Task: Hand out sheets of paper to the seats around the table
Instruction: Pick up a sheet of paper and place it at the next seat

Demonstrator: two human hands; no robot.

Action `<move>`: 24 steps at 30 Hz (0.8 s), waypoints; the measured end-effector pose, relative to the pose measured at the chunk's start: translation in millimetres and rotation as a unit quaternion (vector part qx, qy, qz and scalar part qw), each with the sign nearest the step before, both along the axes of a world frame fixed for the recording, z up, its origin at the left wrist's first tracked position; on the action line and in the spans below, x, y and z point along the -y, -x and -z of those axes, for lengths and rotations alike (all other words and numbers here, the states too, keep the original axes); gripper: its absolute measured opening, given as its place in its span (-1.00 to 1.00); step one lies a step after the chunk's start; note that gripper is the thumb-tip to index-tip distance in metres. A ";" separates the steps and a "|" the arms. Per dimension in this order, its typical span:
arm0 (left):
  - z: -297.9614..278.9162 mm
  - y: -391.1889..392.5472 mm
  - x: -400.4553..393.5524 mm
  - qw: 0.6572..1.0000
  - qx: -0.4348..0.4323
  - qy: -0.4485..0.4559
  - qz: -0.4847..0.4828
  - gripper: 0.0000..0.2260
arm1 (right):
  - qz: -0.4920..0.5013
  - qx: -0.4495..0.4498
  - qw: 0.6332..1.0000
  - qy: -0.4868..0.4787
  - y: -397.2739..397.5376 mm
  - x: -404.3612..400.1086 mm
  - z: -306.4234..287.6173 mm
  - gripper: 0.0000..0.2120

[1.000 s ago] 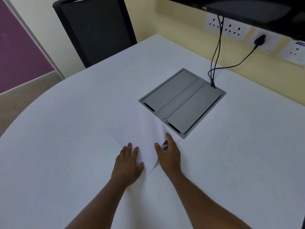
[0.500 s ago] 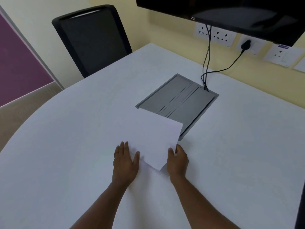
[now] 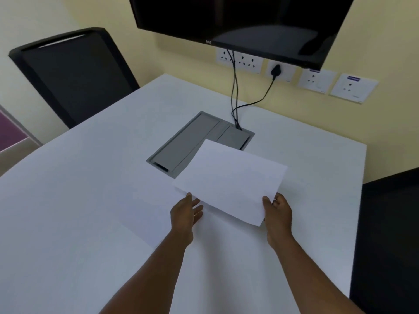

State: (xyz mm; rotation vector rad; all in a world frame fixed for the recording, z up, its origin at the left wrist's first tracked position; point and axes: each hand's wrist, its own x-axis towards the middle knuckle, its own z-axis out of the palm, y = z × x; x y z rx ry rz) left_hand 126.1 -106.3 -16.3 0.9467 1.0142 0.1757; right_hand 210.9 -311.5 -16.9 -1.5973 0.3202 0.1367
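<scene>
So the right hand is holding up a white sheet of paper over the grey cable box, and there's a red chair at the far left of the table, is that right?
Not quite: the chair at the far left is black, not red, as the head view shows. The rest stands: the right hand holds the white sheet of paper up over the grey cable box.

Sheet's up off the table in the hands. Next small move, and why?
Probably carry the sheet toward a chair and lay it at that seat. The right hand pinches its near corner, the left hand sits open at its other edge, and it hangs lifted over the grey cable box, at no seat.
</scene>
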 end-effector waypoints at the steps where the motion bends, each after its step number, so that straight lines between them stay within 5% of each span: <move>1: -0.6 -6.0 4.9 1.000 0.002 0.010 0.003 -0.84 | 0.007 -0.004 1.000 0.001 -4.2 6.9 1.6 -0.86; 18: 28.3 -87.1 112.5 0.997 -0.033 -0.018 0.073 -0.86 | 0.098 -0.057 0.990 0.088 -61.3 139.8 33.5 -0.95; 24: 37.3 -97.9 137.8 0.994 -0.038 -0.034 0.100 -0.83 | 0.119 -0.101 0.974 0.162 -78.7 172.8 59.0 -0.73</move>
